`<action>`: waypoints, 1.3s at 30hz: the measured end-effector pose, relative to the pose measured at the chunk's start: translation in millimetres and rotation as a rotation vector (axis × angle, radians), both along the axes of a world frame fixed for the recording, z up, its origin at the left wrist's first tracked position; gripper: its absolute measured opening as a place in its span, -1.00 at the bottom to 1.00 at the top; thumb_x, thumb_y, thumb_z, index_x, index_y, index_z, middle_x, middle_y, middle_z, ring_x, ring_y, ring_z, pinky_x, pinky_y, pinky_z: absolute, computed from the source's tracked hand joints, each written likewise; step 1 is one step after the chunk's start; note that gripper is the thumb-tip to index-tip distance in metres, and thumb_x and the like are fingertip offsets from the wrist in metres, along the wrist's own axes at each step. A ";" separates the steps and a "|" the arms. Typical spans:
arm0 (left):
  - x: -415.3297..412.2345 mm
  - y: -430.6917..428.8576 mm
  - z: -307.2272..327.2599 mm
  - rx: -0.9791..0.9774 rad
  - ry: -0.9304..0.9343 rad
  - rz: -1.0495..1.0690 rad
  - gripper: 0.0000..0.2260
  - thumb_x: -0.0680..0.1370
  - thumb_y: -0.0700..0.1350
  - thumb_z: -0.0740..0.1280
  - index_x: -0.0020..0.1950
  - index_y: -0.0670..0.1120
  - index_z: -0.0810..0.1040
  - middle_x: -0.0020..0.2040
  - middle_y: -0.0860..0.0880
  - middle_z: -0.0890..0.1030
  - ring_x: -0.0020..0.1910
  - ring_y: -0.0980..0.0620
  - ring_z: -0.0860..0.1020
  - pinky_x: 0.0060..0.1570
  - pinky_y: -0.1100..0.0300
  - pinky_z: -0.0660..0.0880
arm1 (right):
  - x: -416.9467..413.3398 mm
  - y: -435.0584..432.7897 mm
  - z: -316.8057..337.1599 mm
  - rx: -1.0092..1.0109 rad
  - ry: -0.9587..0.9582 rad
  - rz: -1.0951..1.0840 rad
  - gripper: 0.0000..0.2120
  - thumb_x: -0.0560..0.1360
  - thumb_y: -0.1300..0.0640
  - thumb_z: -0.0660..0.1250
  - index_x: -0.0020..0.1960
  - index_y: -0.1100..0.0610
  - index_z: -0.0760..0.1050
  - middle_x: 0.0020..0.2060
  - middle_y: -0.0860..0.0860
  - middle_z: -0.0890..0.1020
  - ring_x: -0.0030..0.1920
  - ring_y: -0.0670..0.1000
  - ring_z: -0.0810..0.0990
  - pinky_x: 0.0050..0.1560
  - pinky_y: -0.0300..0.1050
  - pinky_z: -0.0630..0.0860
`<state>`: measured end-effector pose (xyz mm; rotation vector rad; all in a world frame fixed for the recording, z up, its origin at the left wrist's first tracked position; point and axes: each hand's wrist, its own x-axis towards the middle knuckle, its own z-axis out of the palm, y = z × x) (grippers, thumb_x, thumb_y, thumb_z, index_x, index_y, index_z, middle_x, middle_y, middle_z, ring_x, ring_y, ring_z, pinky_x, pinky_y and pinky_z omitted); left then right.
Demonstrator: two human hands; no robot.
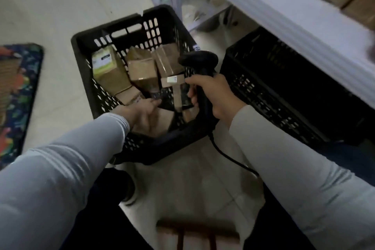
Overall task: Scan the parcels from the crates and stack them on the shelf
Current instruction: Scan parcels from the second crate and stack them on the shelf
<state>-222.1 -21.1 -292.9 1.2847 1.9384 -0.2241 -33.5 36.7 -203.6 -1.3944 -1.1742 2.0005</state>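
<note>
The left hand reaches into the black crate, fingers stretched over a brown parcel at its near side and gripping nothing as far as the blur shows. The right hand is clenched round the handle of the scanner above the crate's right rim. To pick well, I judge the left hand should close on 1 parcel and lift its label toward the scanner. The other parcels lie just beyond its fingertips, and the shelf stands far right.
</note>
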 end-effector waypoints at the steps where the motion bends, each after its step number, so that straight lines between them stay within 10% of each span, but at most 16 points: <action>1: -4.8 2.0 -12.0 -0.047 0.079 -0.105 -0.12 0.45 -0.10 0.47 0.56 -0.22 -0.04 0.55 -0.19 0.08 0.52 -0.13 0.11 0.35 0.33 0.23 | -5.5 3.2 -5.6 -0.032 0.004 0.010 -0.83 0.51 0.26 0.34 -0.25 0.27 0.47 -0.53 0.10 0.50 -0.59 -0.01 0.40 -0.54 -0.27 0.34; 4: -18.5 0.3 -44.7 -0.143 0.258 -0.491 0.26 0.22 -0.01 0.62 0.55 -0.12 -0.30 0.57 -0.15 -0.15 0.55 -0.14 -0.08 0.50 -0.03 0.03 | -21.8 13.6 -18.9 -0.071 0.002 0.038 -0.84 0.51 0.24 0.34 -0.24 0.25 0.48 -0.57 0.07 0.50 -0.59 -0.01 0.40 -0.54 -0.27 0.32; 10: -20.8 3.0 -76.7 0.052 0.420 -0.721 0.17 0.27 0.09 0.54 0.55 -0.17 -0.24 0.53 -0.16 0.07 0.50 -0.13 0.12 0.47 -0.02 0.04 | -32.0 20.8 -41.1 -0.124 -0.063 0.075 -0.88 0.50 0.21 0.36 -0.16 0.25 0.49 -0.57 0.05 0.52 -0.60 -0.04 0.43 -0.55 -0.29 0.36; 22: -60.6 -3.6 22.1 0.229 0.014 0.262 -0.07 0.24 0.05 0.58 0.47 -0.18 0.19 0.31 -0.15 0.33 0.34 -0.15 0.33 0.32 0.06 0.35 | -0.9 0.8 9.5 -0.081 0.032 -0.005 -0.78 0.50 0.19 0.36 -0.29 0.26 0.53 -0.52 0.08 0.54 -0.55 -0.01 0.46 -0.48 -0.20 0.42; 29: -59.9 -51.7 101.5 0.567 -0.648 0.710 -0.33 0.09 0.02 0.55 0.15 -0.13 0.53 0.02 -0.15 0.65 -0.11 -0.05 0.65 -0.32 0.18 0.57 | 31.0 -40.9 52.1 -0.066 0.139 -0.066 -0.83 0.50 0.20 0.36 -0.23 0.27 0.52 -0.50 0.11 0.54 -0.58 -0.01 0.45 -0.56 -0.22 0.40; 34: -38.3 -68.4 125.3 0.965 -0.032 0.335 0.11 0.01 0.15 0.65 0.45 -0.10 0.23 0.31 -0.14 0.38 0.34 -0.09 0.34 0.36 -0.02 0.34 | 59.1 -61.8 78.0 -0.006 0.162 -0.104 -0.79 0.49 0.18 0.37 -0.27 0.26 0.53 -0.48 0.12 0.54 -0.56 0.00 0.46 -0.55 -0.21 0.40; 39: 13.3 -85.9 129.0 1.109 0.178 -0.098 0.10 0.09 -0.02 0.62 0.49 -0.27 0.13 0.38 -0.30 0.22 0.41 -0.23 0.19 0.44 -0.04 0.14 | 90.0 -78.7 88.9 0.025 0.174 -0.174 -0.84 0.49 0.22 0.36 -0.21 0.30 0.50 -0.51 0.12 0.53 -0.58 0.00 0.45 -0.55 -0.22 0.40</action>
